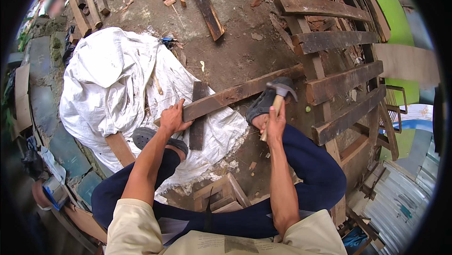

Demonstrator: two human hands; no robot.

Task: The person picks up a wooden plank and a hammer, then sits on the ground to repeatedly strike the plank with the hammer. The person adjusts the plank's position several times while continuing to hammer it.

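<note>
A long dark wooden plank runs slantwise in front of me, its near end over a short dark board. My left hand grips that near end, fingers and thumb on either side of it. In my right hand is a claw hammer, fingers wrapped round its pale wooden handle. The hammer's metal head is raised above my right shoe. A white cloth sheet lies crumpled under the short board and my left shoe.
To the right stands a slatted wooden frame of several dark boards. A dark beam lies on the dirt ahead, with loose timbers at the far left. Corrugated metal sheets lie at lower right. A small wooden frame sits between my legs.
</note>
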